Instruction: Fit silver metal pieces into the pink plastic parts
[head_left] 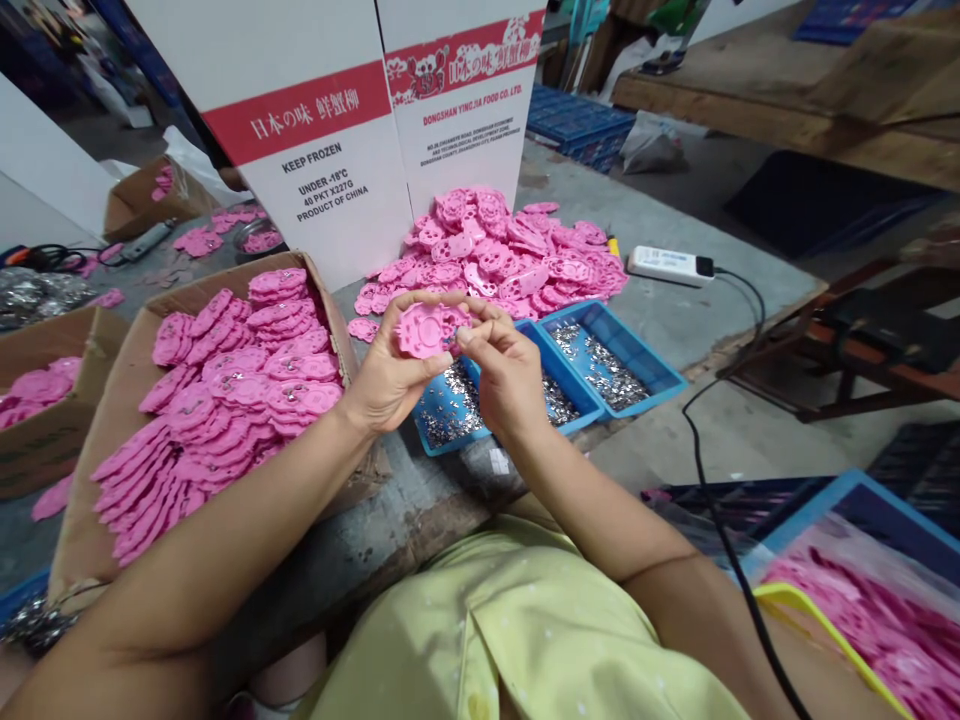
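Observation:
My left hand grips a pink plastic disc with holes, thumb on its near edge and fingers curled over the top. My right hand pinches at the disc's right edge with thumb and forefinger; whether a small metal piece sits between them I cannot make out. Both hands hover above two blue trays holding small silver metal parts. A loose pile of the same pink discs lies just behind the trays.
A cardboard box at left holds stacked pink discs. A tall white and red carton stands behind. A white power strip with a black cable lies at right. More pink parts fill a bin at lower right.

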